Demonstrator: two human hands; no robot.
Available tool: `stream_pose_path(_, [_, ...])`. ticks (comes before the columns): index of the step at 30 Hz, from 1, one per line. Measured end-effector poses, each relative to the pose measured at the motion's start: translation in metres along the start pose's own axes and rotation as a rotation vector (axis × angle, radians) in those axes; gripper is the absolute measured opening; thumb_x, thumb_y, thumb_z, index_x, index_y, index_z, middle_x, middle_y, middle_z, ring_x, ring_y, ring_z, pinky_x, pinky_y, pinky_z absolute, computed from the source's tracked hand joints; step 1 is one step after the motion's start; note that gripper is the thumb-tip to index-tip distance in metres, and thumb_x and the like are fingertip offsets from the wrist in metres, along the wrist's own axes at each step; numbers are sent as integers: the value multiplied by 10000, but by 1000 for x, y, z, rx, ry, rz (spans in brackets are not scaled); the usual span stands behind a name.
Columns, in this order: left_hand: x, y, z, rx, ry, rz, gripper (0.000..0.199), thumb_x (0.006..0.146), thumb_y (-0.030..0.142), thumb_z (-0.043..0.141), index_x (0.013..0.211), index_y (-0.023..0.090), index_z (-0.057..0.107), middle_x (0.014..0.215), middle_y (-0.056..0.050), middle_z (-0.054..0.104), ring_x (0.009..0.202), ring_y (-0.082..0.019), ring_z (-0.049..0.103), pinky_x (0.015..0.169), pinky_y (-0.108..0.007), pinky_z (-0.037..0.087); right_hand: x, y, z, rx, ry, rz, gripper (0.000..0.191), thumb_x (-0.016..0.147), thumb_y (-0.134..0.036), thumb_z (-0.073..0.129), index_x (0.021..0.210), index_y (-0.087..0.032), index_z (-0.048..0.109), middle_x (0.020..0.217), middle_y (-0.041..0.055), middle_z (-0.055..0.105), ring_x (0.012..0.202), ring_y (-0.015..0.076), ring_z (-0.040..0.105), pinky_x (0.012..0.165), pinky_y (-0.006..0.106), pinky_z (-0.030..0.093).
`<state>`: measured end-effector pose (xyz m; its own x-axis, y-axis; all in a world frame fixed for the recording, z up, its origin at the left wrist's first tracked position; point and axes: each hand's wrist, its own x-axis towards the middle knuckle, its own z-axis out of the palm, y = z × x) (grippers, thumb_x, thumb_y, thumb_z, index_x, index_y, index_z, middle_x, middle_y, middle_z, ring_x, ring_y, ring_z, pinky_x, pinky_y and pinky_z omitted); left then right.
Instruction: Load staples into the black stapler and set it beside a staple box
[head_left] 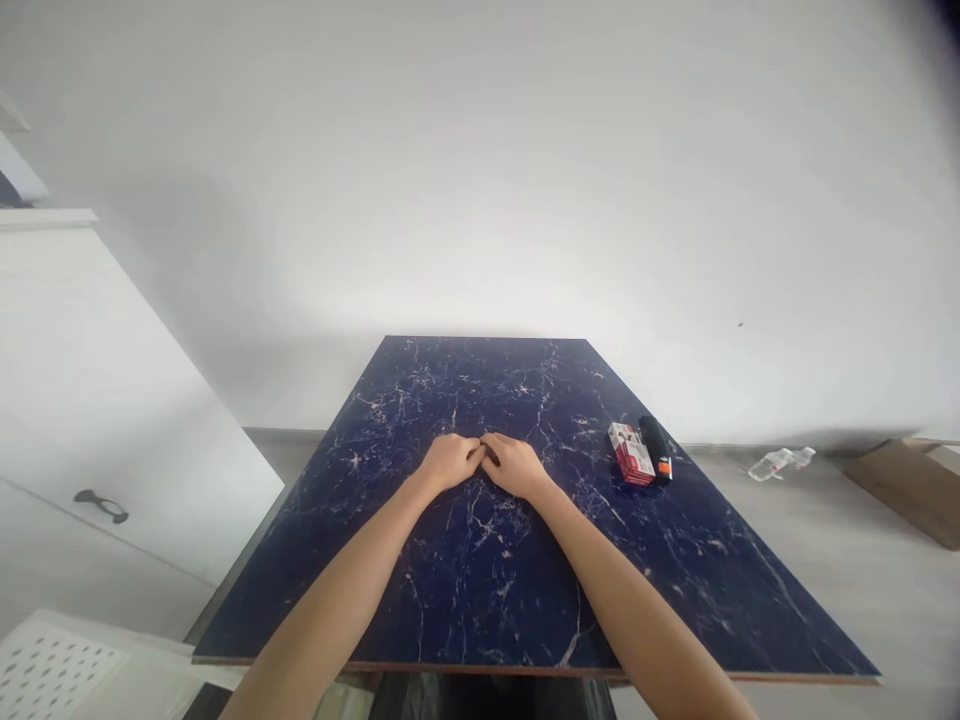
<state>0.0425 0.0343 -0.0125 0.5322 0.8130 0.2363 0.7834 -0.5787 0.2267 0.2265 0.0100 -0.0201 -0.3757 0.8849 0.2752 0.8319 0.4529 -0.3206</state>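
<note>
Hands meet at the centre of the frame on the dark blue marbled counter (465, 570). The left hand (448, 463) and right hand (513, 465) lie knuckles up, their curled fingers touching each other at the tips; whether they pinch anything between them cannot be told. Both forearms stretch straight up from the bottom edge of the frame. To the right of the hands, near the counter's right edge, a small red and white box (631, 453) lies closed, contents unseen, with a black and orange object (655, 447) just beside it. A clear plastic bottle (778, 462) lies on the floor at right.
</note>
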Motion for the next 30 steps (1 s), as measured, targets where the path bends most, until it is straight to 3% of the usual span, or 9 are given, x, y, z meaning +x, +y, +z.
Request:
stream_pose_path(3, [-2,1,-3,-16,10,0,287,1012,364,427,973,228,676,806,-48,744,751,-234,717,679,-305,482,-2,2,-1,40,20,-5,211,949,-236,490,1100,-223,637,983,41,700,796,170,627,693,262,383])
stream_pose_path(8, [-1,-1,-3,-80,22,-5,238,1006,340,453,1125,244,636,912,-44,759,824,-240,732,723,-315,516,-3,1,-4,96,57,20,329,955,-242,500,1268,-224,601,1009,47,714,837,182,649,741,273,418])
stream_pose_path(15, [-14,0,-3,-141,80,-11,368,1022,319,413,1351,253,564,1255,-71,700,990,-236,711,843,-349,545,1,3,1,57,114,38,361,944,-226,523,1294,-211,611,920,61,702,931,217,619,814,304,463])
stream_pose_path(22, [-18,-3,6,-120,150,66,374,1012,315,453,1334,234,625,1157,-90,696,1072,-270,629,957,-426,513,-5,17,-3,64,237,-83,252,940,-176,519,1113,-208,699,969,65,730,981,239,567,895,342,490])
stream_pose_path(25, [-18,-5,8,-118,168,77,349,1012,324,469,1273,225,678,1144,-93,693,1063,-270,607,1022,-457,471,-8,27,-8,11,369,-61,246,952,-176,500,1073,-201,713,985,78,730,993,252,562,936,368,481])
stream_pose_path(30, [-18,-7,9,-133,196,66,333,1012,314,480,1243,215,698,1140,-93,697,1072,-270,583,1003,-453,475,-10,33,-12,-106,515,-4,224,942,-173,507,1009,-196,719,938,82,723,963,252,577,933,386,465])
